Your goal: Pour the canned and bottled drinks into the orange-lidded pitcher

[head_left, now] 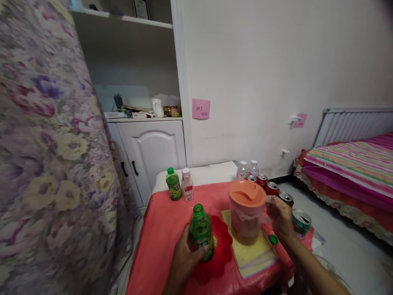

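My left hand is wrapped round an uncapped green bottle, upright over the red scalloped plate. The fingers of my right hand are closed round the handle of a clear pitcher with an orange lid. Beneath the pitcher lies a yellow cloth; whether the pitcher touches it I cannot tell. A loose green cap is on the red tablecloth, just right of the cloth.
A capped green bottle and a clear bottle stand at the back left. Two clear bottles, several red cans and a green can line the right side. A floral curtain hangs at left.
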